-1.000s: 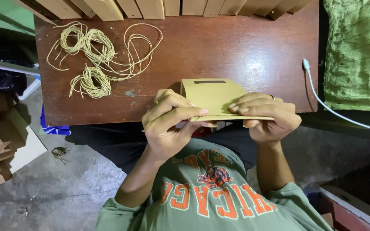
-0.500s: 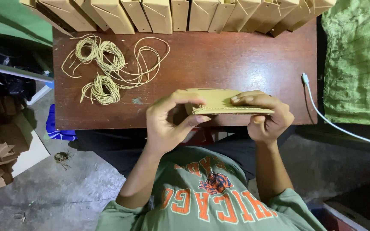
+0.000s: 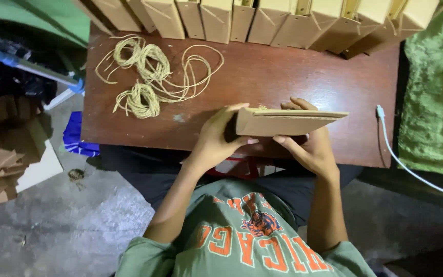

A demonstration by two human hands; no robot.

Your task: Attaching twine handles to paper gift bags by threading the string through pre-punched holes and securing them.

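I see the flat folded tan paper bag (image 3: 288,122) held edge-on above the near table edge — left hand (image 3: 216,141) and right hand (image 3: 308,149) fingers pinching it; a loose grip could let it slip floorward.

Twine coils (image 3: 149,72), row of paper bags (image 3: 262,20), white cable (image 3: 396,159).

Wooden table (image 3: 293,77): twine coils (image 3: 147,77) (perhaps jute), bags (image 3: 262,18).
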